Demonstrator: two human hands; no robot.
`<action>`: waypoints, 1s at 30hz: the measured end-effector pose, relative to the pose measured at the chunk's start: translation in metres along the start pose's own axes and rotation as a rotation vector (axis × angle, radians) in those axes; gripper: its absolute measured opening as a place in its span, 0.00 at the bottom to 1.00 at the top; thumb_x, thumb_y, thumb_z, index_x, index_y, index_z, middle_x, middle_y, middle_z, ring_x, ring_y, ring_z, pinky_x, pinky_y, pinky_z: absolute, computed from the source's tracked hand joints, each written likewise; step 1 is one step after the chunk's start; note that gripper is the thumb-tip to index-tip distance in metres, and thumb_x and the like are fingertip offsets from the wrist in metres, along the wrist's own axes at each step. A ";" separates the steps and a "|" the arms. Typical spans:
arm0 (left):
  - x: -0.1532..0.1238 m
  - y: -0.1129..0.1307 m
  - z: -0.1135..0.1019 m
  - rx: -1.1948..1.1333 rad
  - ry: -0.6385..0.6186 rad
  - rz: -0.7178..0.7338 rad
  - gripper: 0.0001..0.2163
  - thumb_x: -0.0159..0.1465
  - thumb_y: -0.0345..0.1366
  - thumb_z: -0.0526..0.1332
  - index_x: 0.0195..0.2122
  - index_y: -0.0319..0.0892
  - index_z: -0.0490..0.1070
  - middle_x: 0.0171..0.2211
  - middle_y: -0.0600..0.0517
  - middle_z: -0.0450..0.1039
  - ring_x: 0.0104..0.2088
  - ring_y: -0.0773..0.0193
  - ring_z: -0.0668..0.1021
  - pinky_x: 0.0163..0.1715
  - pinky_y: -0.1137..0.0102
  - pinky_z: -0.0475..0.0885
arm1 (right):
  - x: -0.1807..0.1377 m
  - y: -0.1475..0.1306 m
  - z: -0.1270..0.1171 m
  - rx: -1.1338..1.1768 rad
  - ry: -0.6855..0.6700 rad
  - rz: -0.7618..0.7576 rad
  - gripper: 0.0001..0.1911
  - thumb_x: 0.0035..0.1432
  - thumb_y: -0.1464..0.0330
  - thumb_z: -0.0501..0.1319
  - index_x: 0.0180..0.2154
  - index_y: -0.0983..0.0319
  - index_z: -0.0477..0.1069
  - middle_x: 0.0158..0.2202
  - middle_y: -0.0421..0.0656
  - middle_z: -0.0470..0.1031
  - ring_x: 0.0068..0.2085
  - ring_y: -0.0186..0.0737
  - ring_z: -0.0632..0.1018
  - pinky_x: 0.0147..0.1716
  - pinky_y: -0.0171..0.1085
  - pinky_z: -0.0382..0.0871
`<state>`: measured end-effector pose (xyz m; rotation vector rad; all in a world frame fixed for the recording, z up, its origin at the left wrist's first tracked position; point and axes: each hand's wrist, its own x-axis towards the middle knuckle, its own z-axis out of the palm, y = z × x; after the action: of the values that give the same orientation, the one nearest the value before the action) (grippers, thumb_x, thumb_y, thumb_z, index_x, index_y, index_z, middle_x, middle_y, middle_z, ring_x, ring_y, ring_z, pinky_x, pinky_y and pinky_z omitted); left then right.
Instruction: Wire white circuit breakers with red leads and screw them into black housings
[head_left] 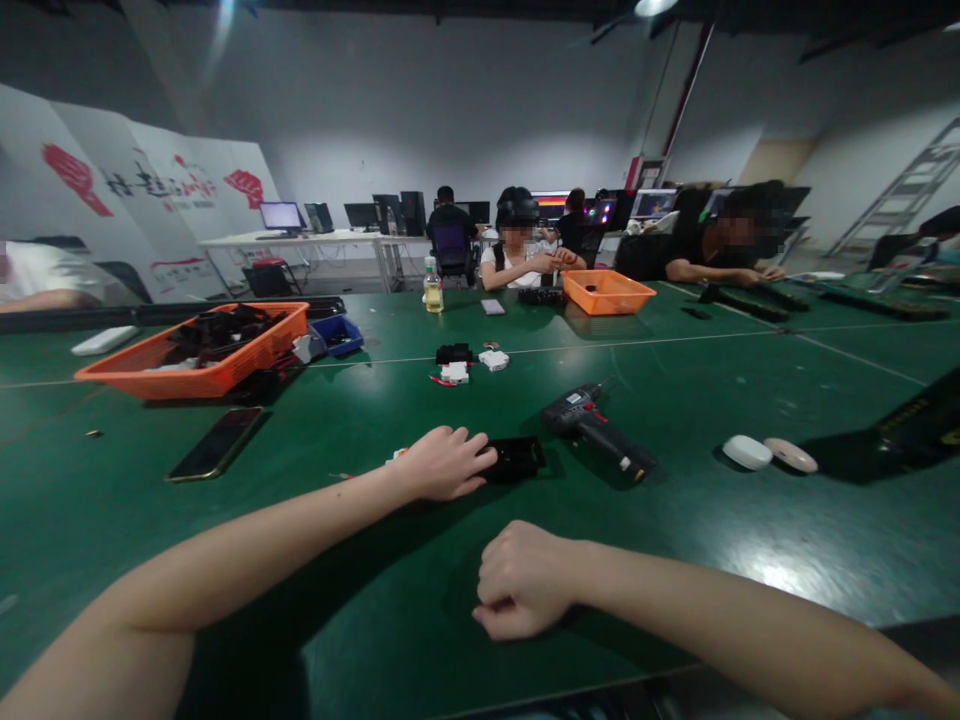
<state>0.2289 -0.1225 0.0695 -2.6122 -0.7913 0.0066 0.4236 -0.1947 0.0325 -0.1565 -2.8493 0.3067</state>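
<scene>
While the bare left hand (pixel 448 465) covers one end of an oblong black part (pixel 519 460) on the glossy green tabletop (pixel 675 520), its grip impossible to tell, the bare right hand (pixel 523 582) sits balled up nearby! Just beside the part lies a pistol-shaped black drill (pixel 600 428).

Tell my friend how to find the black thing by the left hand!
On the green table, find the person's left hand. Its fingers cover one end of a black part. Unlike the pistol-shaped drill beside it, this part is straight.
</scene>
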 end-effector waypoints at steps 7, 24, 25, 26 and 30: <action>0.003 0.004 0.007 0.054 -0.058 -0.001 0.16 0.71 0.43 0.51 0.57 0.43 0.63 0.40 0.45 0.73 0.30 0.61 0.78 0.24 0.70 0.62 | 0.000 0.000 -0.001 0.004 0.000 -0.002 0.17 0.57 0.65 0.61 0.17 0.60 0.67 0.17 0.36 0.73 0.21 0.32 0.70 0.20 0.34 0.50; -0.001 0.015 0.031 0.044 -0.026 -0.144 0.18 0.71 0.35 0.49 0.60 0.37 0.63 0.36 0.42 0.75 0.29 0.56 0.81 0.25 0.68 0.66 | 0.000 -0.001 -0.002 0.000 -0.014 0.007 0.17 0.57 0.65 0.61 0.17 0.60 0.69 0.18 0.37 0.73 0.22 0.32 0.70 0.20 0.34 0.51; -0.001 0.014 0.032 0.046 -0.022 -0.149 0.18 0.71 0.35 0.49 0.60 0.37 0.63 0.36 0.42 0.75 0.29 0.56 0.81 0.25 0.68 0.66 | -0.001 -0.001 -0.002 0.005 -0.012 0.006 0.17 0.57 0.65 0.61 0.17 0.60 0.68 0.18 0.37 0.73 0.22 0.32 0.70 0.21 0.34 0.51; -0.001 0.014 0.032 0.049 -0.018 -0.152 0.18 0.71 0.35 0.49 0.59 0.37 0.63 0.36 0.42 0.75 0.29 0.56 0.81 0.25 0.68 0.66 | -0.001 0.000 -0.002 0.011 -0.010 0.004 0.17 0.57 0.65 0.61 0.17 0.60 0.68 0.18 0.37 0.73 0.22 0.32 0.69 0.21 0.34 0.51; -0.001 0.013 0.034 0.075 -0.039 -0.187 0.18 0.71 0.36 0.49 0.60 0.35 0.63 0.36 0.41 0.75 0.29 0.55 0.81 0.24 0.68 0.68 | -0.002 0.001 0.000 0.020 0.012 0.003 0.18 0.58 0.65 0.60 0.17 0.60 0.67 0.17 0.36 0.72 0.21 0.31 0.69 0.20 0.34 0.50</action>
<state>0.2306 -0.1201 0.0337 -2.4658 -1.0257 0.0331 0.4252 -0.1941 0.0322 -0.1579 -2.8339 0.3337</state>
